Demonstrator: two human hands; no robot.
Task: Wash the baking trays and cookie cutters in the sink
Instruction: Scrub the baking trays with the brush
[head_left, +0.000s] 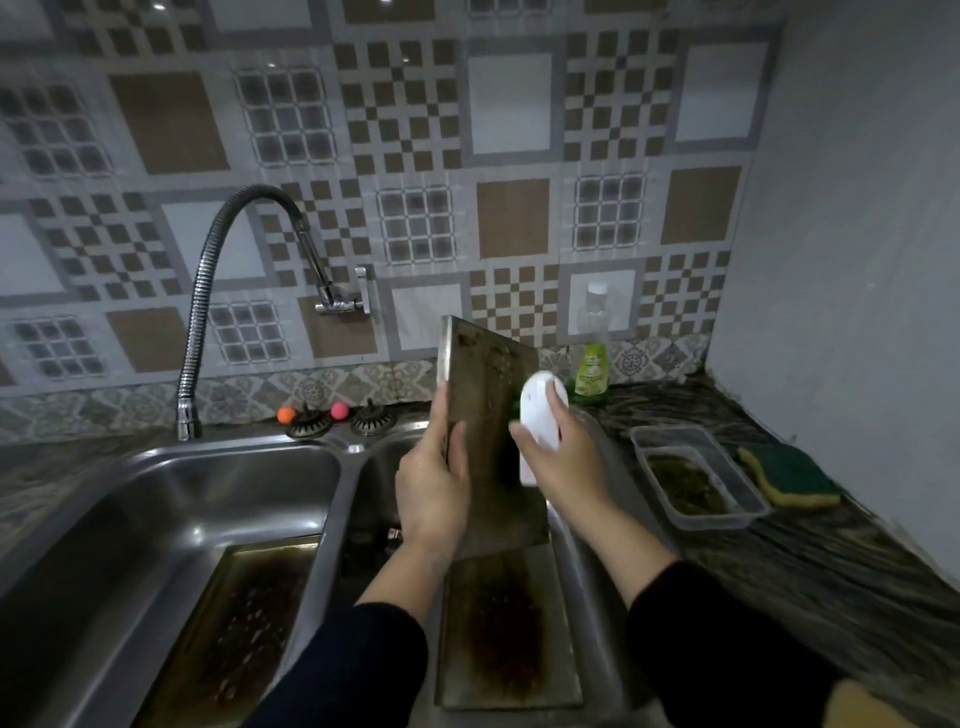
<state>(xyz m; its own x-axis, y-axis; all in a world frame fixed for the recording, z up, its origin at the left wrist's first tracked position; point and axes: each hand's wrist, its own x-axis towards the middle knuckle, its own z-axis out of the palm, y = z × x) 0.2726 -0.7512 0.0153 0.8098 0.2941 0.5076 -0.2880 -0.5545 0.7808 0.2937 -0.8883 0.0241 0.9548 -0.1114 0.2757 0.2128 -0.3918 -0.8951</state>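
The left hand (431, 483) clamps a baking tray (493, 447) by its edge, upright over the right basin so runoff falls in. The right hand (563, 457) wraps a white scrubber (540, 421), probably bristled, against it. Two stained trays (506, 629) below crowd the sink (156, 499).

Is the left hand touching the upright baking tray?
Touching. The head view shows the left hand wrapped around the left edge of the upright baking tray, thumb lying across its face.
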